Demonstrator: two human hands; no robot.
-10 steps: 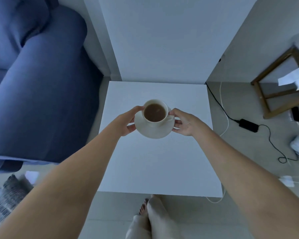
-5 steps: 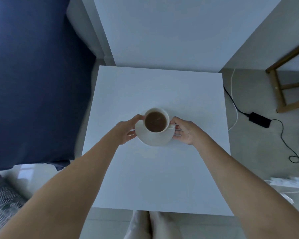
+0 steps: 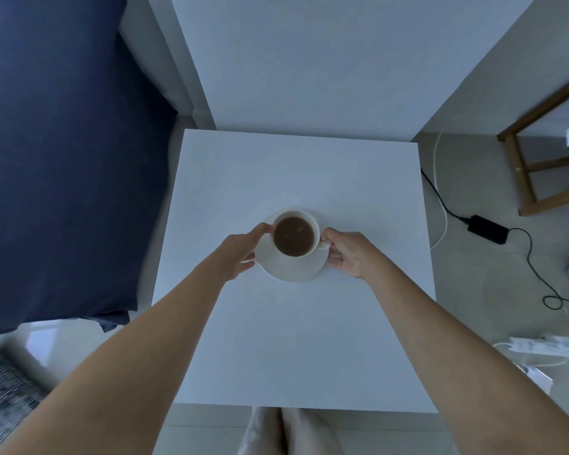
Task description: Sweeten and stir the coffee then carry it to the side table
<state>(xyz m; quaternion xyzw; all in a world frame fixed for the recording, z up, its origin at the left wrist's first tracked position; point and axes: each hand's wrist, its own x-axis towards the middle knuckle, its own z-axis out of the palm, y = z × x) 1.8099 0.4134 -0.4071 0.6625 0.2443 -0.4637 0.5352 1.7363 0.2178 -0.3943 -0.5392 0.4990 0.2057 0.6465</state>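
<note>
A white cup of brown coffee (image 3: pixel 293 236) stands on a white saucer (image 3: pixel 293 269) over the middle of the square white side table (image 3: pixel 296 349). My left hand (image 3: pixel 240 251) grips the saucer's left edge, thumb up against the cup. My right hand (image 3: pixel 349 252) holds the saucer's right edge beside the cup's handle. Whether the saucer touches the tabletop I cannot tell.
A dark blue sofa (image 3: pixel 63 159) stands close on the left of the table. On the floor to the right lie a black power adapter (image 3: pixel 486 228) with its cable, a white power strip (image 3: pixel 539 345) and a wooden stool frame (image 3: pixel 539 165). A white wall panel rises behind the table.
The cup and saucer have come down toward the tabletop, held in both hands. The view has moved closer over the table, which fills more of the frame.
</note>
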